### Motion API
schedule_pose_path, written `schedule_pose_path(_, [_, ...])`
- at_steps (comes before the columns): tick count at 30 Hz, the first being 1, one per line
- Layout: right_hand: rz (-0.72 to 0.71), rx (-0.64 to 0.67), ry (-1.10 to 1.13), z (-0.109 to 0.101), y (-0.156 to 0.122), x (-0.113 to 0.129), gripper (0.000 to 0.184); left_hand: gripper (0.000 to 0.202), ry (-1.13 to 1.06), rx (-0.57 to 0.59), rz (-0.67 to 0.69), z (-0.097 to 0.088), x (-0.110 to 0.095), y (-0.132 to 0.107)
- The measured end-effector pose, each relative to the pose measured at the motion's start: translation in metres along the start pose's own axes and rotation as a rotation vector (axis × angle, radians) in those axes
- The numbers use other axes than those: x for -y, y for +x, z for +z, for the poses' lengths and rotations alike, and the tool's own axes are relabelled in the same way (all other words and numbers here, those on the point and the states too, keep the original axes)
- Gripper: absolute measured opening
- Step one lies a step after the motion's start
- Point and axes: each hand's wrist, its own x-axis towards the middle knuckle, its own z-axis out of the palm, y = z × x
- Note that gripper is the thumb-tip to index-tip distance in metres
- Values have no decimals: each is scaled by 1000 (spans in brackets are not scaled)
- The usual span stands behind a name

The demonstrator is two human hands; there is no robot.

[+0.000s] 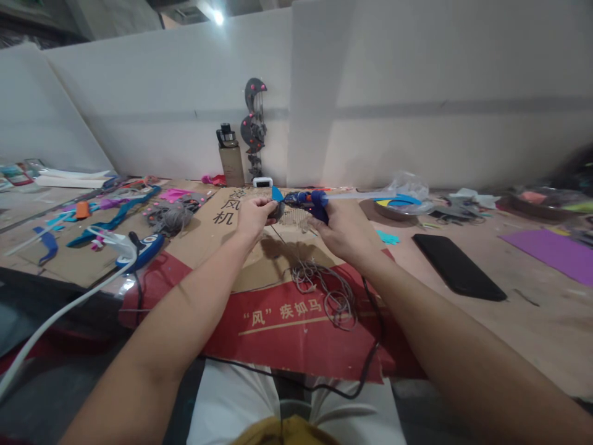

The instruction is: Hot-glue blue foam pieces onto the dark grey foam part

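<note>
My right hand (343, 230) is wrapped round a blue hot glue gun (319, 203), its nozzle aimed left. A pale glue stick (359, 194) sticks out of the gun's back end. Pinched in my left hand (253, 217) is a small dark grey piece (278, 212), right by the nozzle. A blue pointed piece (277, 193) shows just above those fingertips; whether it is joined to the grey one I cannot tell. Grey string (340, 303) hangs below my hands and lies in loose loops on the red and brown cardboard (296, 349).
A bottle (230, 157) stands at the back, beside a grey crescent-shaped hanging (254, 127) on the white wall panel. Grey yarn (173, 213) and a blue-and-white power strip (144, 250) lie left. A black phone (456, 266) and purple sheet (551, 250) are right. The black cable (370, 358) loops over the front edge.
</note>
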Motion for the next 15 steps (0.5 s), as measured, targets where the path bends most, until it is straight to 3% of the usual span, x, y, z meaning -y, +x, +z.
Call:
schedule_pose_path(12, [59,-15,208,2,3,-5,30,7,-40,-3,24,0,-5,-2])
schedule_pose_path(15, [190,-40,346,9,6,-14,32,9,-91,-8,0,0,-4,-1])
